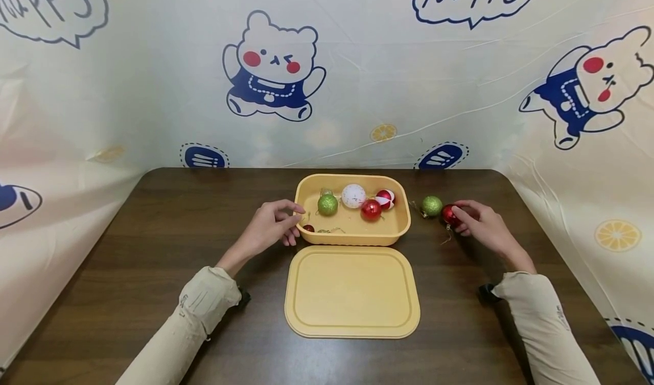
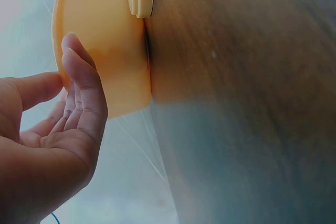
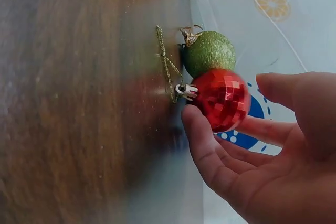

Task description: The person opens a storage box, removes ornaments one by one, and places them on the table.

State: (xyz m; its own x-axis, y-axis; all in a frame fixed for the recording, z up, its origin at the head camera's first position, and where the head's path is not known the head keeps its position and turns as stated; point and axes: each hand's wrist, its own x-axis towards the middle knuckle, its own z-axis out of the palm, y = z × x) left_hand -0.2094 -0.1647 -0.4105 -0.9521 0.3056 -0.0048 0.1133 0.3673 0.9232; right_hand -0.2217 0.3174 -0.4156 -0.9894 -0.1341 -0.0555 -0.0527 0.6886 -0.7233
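Observation:
My left hand (image 1: 271,223) is at the left end of a yellow plastic box (image 1: 352,239), its thumb and fingers pinching the rim in the left wrist view. Beside the box on the right, my right hand (image 1: 482,223) reaches around a shiny red faceted Christmas ball (image 3: 223,100) with a gold string. The fingers are right at the ball; the thumb stands apart from it in the right wrist view. Close against the red ball is a green glitter ball (image 3: 210,53). Inside the box are a green ball (image 1: 327,205), a white ball (image 1: 353,196), a red ball (image 1: 370,209) and a red-and-white ball (image 1: 385,199).
A flat yellow lid (image 1: 352,291) lies on the dark wooden table (image 1: 128,271) in front of the box. Part of a small dark red ball (image 1: 309,228) shows at the box's near left corner. A printed curtain (image 1: 357,78) hangs behind the table.

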